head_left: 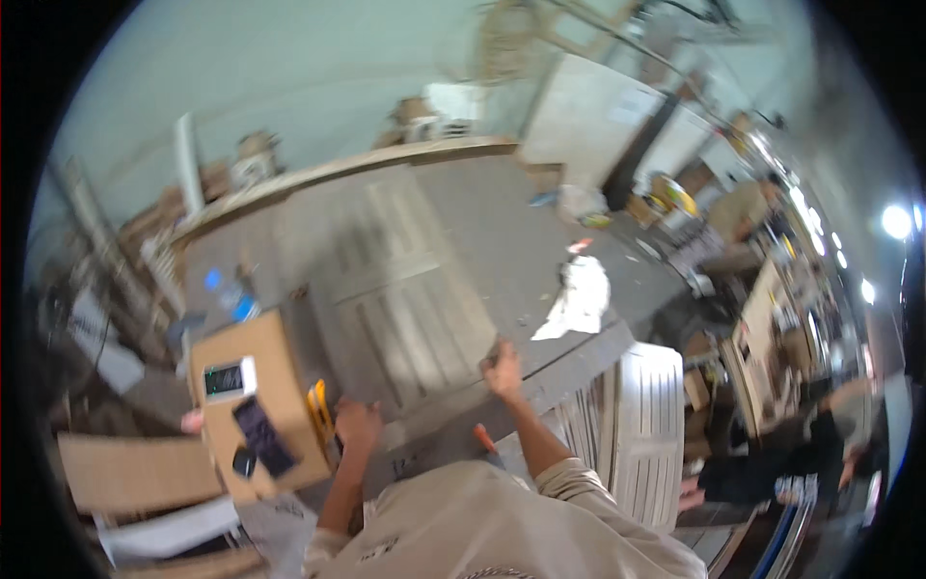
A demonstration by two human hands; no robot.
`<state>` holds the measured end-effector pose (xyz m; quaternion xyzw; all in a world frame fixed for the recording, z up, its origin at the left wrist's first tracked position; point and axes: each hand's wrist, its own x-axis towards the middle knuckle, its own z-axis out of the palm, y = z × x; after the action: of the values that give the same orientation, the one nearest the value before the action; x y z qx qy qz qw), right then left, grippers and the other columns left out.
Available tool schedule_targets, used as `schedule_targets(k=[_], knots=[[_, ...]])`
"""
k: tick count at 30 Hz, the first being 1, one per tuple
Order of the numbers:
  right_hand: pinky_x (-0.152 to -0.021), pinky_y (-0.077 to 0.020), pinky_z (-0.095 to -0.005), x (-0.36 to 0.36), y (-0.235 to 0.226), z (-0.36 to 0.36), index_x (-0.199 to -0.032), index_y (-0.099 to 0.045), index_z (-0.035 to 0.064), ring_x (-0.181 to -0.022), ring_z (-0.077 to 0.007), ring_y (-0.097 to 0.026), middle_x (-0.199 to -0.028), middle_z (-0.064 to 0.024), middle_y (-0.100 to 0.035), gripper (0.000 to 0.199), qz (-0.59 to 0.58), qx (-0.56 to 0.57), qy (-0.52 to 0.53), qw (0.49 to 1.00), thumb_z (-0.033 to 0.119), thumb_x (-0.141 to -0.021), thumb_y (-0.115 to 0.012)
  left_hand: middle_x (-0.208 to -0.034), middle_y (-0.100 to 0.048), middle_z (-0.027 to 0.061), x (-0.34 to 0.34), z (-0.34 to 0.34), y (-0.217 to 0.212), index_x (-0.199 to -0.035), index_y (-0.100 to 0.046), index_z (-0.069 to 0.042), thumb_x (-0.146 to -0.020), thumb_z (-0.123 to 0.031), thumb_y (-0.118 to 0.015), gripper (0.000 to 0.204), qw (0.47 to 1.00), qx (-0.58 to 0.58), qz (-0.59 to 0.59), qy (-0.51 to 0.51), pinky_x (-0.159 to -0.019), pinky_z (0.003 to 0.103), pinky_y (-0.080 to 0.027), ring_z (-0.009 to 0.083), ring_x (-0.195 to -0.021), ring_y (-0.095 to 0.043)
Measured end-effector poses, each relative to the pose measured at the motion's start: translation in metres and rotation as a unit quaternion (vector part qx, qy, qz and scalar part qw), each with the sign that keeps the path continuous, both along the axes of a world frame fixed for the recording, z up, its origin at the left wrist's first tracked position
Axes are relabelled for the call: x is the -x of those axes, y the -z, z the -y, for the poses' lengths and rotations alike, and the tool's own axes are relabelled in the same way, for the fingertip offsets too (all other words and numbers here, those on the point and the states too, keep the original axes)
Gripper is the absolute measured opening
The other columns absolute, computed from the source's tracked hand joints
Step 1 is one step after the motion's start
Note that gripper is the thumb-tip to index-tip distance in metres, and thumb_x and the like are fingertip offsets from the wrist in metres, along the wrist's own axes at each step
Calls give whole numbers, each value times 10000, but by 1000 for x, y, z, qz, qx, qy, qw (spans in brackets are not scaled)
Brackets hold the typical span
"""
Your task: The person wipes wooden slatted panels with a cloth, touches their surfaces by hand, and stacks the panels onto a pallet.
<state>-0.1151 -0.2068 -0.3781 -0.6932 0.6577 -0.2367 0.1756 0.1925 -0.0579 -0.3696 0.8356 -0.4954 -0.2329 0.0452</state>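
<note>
A long grey-brown wooden panel (416, 323) with grooves in two sections lies on the worktable (526, 232) in front of me. My left hand (359, 423) is closed at its near left corner, the fingers somewhat blurred. On the right edge, close to the near corner, my right hand (503, 370) grips the panel with curled fingers. Just left of my left hand, a yellow-handled tool (320, 410) rests against a cardboard box (301, 374). An orange-handled tool (485, 439) sits near the table's front edge, between my forearms.
Two phones (262, 436) (230, 379) and a small black object (244, 462) lie on the box. Behind it is a water bottle (231, 297). A white cloth (583, 296) lies to the right. Grooved panels (648, 425) stand at my right, near another person's dark sleeve (762, 475).
</note>
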Motion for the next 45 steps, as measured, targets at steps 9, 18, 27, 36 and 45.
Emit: schedule_targets(k=[9, 18, 27, 36, 45], knots=[[-1069, -299, -494, 5, -6, -4, -1356, -368, 47, -1170, -400, -430, -1264, -207, -467, 627, -7, 2, 6, 1000, 159, -790, -615, -1113, -546, 314, 12, 5, -19, -1132, -427, 187, -820, -438, -630, 728, 1000, 10, 13, 7, -856, 427, -489, 406, -1040, -563], [-988, -375, -456, -18, -48, 77, -1402, -317, 89, -1197, -385, -436, -1286, -212, -456, 717, -90, -107, 3, 990, 346, -815, -640, -820, -652, 198, -50, 92, -42, -913, -630, 46, -804, -531, -610, 587, 997, 16, 75, 25, -751, 474, -505, 382, -783, -635], [-977, -386, -482, -114, -7, 231, -1316, -417, 14, -1158, -417, -454, -1238, -239, -497, 703, -62, 13, -90, 994, 416, -795, -664, -1467, -297, 227, -147, 313, 9, -1417, -320, -15, -808, -659, -493, 904, 966, 48, 185, -172, -1063, 569, -243, 401, -1369, -231], [-924, -419, -460, -120, -1, 287, -1316, -437, -45, -1098, -416, -490, -1206, -275, -502, 791, -118, 74, -211, 968, 546, -820, -611, -1390, -246, 402, -146, 303, 19, -1361, -330, 95, -881, -468, -515, 763, 923, 233, 189, -240, -1051, 563, -226, 504, -1280, -268], [-876, -411, -454, -161, 6, 271, -1294, -494, 36, -1014, -379, -497, -1159, -238, -493, 571, -156, 182, -162, 957, 433, -890, -565, -1354, -267, 418, -153, 299, 24, -1352, -315, 114, -905, -407, -471, 704, 930, 224, 213, -199, -1026, 579, -212, 520, -1220, -292]])
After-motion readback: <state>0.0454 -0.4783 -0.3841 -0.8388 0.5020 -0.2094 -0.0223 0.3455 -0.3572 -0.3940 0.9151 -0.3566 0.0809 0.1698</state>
